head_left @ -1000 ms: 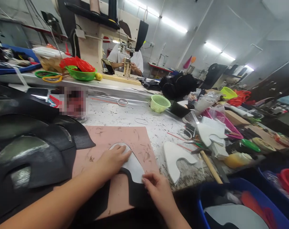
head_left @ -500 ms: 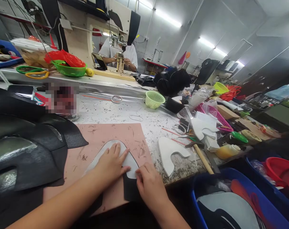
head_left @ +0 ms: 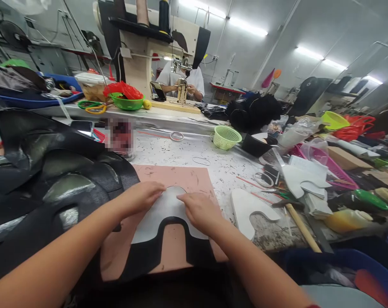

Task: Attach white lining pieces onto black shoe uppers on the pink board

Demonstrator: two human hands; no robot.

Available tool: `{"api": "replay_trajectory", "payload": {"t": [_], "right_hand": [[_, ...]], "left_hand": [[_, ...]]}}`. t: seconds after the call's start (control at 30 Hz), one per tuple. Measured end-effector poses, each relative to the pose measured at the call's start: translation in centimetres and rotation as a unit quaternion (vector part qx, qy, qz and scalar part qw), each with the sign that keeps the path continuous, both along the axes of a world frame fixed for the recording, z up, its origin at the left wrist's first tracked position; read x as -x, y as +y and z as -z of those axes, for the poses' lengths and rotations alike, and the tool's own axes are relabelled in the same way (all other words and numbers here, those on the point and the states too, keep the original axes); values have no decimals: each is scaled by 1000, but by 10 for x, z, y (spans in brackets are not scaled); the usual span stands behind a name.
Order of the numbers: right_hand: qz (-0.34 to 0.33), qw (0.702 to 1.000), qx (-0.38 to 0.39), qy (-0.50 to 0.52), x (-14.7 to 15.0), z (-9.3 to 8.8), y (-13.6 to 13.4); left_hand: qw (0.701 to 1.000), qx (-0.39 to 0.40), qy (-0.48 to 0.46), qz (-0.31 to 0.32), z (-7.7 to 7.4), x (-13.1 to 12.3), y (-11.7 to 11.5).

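Note:
A white U-shaped cut piece (head_left: 163, 211) lies on a black U-shaped piece (head_left: 155, 252), both on a pink cutting mat (head_left: 184, 177) at the near table edge. My left hand (head_left: 139, 197) rests on the white piece's upper left, fingers stretched flat. My right hand (head_left: 198, 209) presses on its upper right, fingers also flat. Neither hand holds anything. A second white U-shaped piece (head_left: 250, 207) lies on the table just right of the mat.
A pile of black cut leather (head_left: 46, 179) fills the left. On the right lie a wooden-handled hammer (head_left: 301, 226), scissors (head_left: 264, 179), white pieces (head_left: 301, 177), a pink tray (head_left: 336, 173), bottles. A green basket (head_left: 227, 137) stands farther back. A person works at a sewing machine (head_left: 181, 83) behind.
The white and black pieces have turned so the U opening faces me. Both hands moved up to the top of the white piece and now lie flat side by side.

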State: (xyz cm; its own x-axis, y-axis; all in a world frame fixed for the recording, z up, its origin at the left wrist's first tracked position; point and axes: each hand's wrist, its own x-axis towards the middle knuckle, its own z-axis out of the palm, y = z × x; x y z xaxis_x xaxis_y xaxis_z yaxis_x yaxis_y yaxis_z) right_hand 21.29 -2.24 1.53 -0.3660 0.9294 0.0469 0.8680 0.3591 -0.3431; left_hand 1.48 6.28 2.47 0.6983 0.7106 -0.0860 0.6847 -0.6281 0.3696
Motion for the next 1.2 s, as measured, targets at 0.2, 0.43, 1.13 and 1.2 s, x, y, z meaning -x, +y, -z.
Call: {"api": "replay_trajectory", "payload": {"t": [0.2, 0.43, 1.13, 1.2], "right_hand": [[-69, 996, 50, 13, 20, 32, 27], [-100, 993, 59, 4, 22, 25, 19], [-203, 956, -203, 56, 56, 43, 10], [-220, 947, -228, 42, 58, 43, 9]], "left_hand": [[996, -89, 20, 6, 7, 23, -35], [999, 7, -41, 31, 23, 60, -78], [962, -250, -99, 38, 28, 53, -112], [953, -280, -113, 25, 30, 51, -120]]}}
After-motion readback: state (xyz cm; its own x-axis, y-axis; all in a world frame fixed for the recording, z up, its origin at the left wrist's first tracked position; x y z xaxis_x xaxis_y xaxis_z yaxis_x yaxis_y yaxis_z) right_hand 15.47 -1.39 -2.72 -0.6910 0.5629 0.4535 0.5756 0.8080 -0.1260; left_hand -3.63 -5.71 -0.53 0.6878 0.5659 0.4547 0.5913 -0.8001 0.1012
